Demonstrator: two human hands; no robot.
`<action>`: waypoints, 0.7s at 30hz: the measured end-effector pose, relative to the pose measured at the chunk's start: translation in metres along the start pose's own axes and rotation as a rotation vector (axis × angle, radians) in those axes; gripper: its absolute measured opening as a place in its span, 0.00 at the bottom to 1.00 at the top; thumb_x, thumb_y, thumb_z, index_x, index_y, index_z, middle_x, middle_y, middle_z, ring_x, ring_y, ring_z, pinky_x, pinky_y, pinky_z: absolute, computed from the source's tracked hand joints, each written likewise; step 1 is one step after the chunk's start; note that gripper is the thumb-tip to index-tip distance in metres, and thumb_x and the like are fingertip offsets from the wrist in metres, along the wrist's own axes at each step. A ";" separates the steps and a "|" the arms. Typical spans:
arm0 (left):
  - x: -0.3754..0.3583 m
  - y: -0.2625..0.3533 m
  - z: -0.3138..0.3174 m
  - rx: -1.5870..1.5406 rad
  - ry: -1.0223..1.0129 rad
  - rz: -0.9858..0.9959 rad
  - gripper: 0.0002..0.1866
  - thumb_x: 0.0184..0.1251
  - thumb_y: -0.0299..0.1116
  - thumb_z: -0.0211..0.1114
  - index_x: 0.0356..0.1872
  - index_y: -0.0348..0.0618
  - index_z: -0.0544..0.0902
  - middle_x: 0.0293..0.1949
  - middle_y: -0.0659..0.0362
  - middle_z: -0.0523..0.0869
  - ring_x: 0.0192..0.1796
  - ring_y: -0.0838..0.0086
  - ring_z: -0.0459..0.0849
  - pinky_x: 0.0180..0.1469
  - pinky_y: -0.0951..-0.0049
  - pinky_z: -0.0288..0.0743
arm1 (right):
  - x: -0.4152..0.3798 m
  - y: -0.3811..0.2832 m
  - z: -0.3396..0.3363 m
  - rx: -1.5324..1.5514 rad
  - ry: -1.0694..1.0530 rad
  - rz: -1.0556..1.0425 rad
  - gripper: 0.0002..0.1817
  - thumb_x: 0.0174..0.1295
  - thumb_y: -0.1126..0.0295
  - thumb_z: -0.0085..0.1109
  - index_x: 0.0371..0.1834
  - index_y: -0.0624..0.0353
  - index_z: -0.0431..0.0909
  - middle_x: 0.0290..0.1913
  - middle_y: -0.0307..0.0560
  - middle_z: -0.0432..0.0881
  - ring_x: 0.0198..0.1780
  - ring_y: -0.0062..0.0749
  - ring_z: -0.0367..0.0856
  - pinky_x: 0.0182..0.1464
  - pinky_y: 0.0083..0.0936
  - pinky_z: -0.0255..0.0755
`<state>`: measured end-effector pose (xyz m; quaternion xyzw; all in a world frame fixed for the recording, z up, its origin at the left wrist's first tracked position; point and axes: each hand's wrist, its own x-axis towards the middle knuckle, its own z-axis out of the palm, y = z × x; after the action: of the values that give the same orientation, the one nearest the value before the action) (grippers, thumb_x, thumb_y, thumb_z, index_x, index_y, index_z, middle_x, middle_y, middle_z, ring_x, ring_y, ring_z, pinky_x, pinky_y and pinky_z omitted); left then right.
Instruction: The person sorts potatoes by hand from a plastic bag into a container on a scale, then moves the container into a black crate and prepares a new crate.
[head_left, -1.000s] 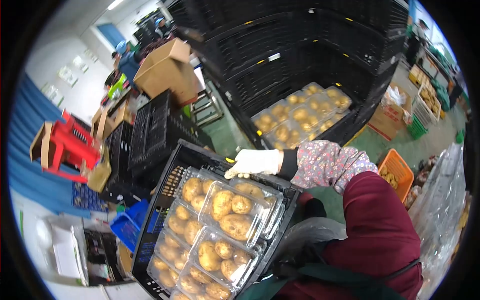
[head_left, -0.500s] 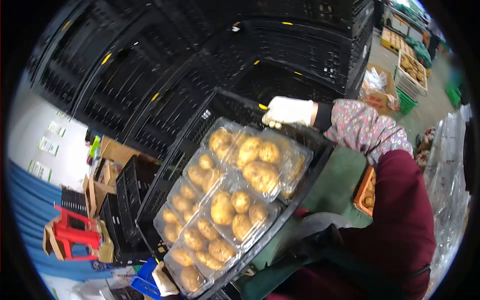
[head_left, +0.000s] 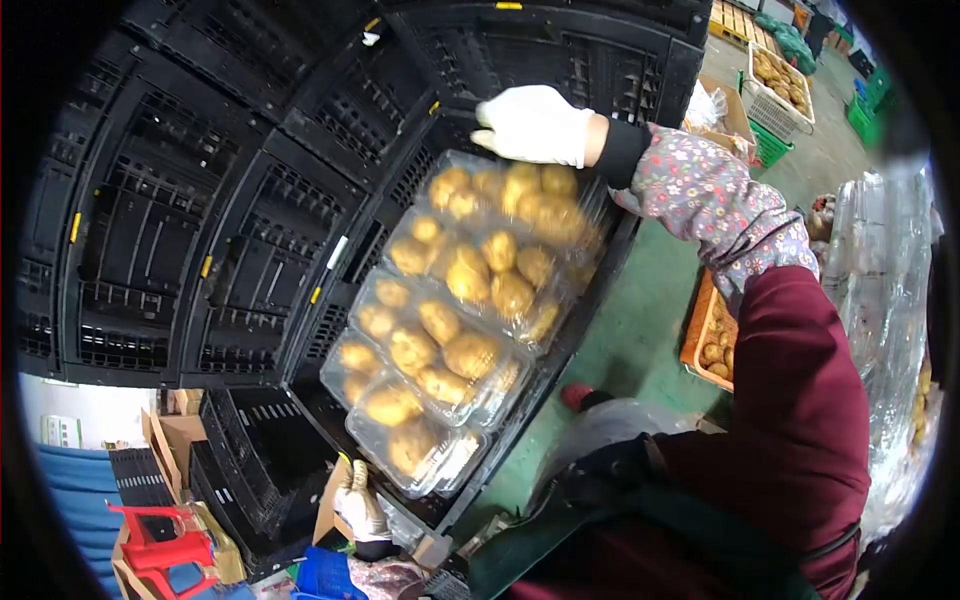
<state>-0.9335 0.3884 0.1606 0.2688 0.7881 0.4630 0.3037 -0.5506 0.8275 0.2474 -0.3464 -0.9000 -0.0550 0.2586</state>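
A black plastic crate (head_left: 591, 334) sits against the stacked crates, filled with clear plastic boxes of potatoes (head_left: 440, 345) in overlapping rows. My right hand (head_left: 535, 125), in a white glove, is over the crate's far end wall, its fingers pointing left and slightly apart, with nothing visible in them. At the crate's near end, low in the view, my left hand (head_left: 362, 508) is also gloved; its fingers point up beside the crate's corner and are not wrapped round the rim.
Tall stacks of black crates (head_left: 180, 220) rise ahead and to the left. Lower left are more black crates (head_left: 262, 440) and a red stool (head_left: 165, 545). On the right, an orange crate of potatoes (head_left: 712, 335) stands on the green floor near plastic-wrapped goods (head_left: 880, 300).
The potato-filled crate has moved in against the stack. Both hands have come off its ends, the right one rising above the far wall. The view has turned.
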 end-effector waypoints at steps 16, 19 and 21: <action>-0.141 -0.195 0.126 -1.076 0.187 -0.106 0.21 0.77 0.40 0.53 0.63 0.38 0.73 0.58 0.56 0.79 0.60 0.70 0.76 0.66 0.67 0.67 | -0.152 -0.072 0.016 0.348 -0.067 0.545 0.11 0.70 0.69 0.56 0.45 0.68 0.80 0.35 0.59 0.83 0.34 0.22 0.74 0.40 0.23 0.72; -0.085 -0.252 0.156 -1.072 0.166 0.031 0.21 0.77 0.39 0.52 0.63 0.37 0.73 0.59 0.57 0.79 0.61 0.71 0.75 0.67 0.68 0.66 | -0.157 -0.039 0.047 0.318 0.053 0.510 0.15 0.70 0.67 0.56 0.52 0.68 0.81 0.45 0.55 0.87 0.40 0.25 0.82 0.46 0.23 0.75; -0.071 -0.282 0.184 -1.072 0.480 0.032 0.19 0.78 0.36 0.51 0.62 0.35 0.75 0.57 0.60 0.80 0.58 0.75 0.77 0.66 0.72 0.65 | -0.150 -0.043 0.040 0.216 -0.029 0.557 0.19 0.71 0.62 0.56 0.54 0.68 0.80 0.45 0.57 0.86 0.40 0.28 0.82 0.46 0.25 0.75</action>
<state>-0.7926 0.3222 -0.1463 -0.0225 0.4866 0.8493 0.2033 -0.5023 0.7170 0.1407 -0.5515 -0.7745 0.1190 0.2861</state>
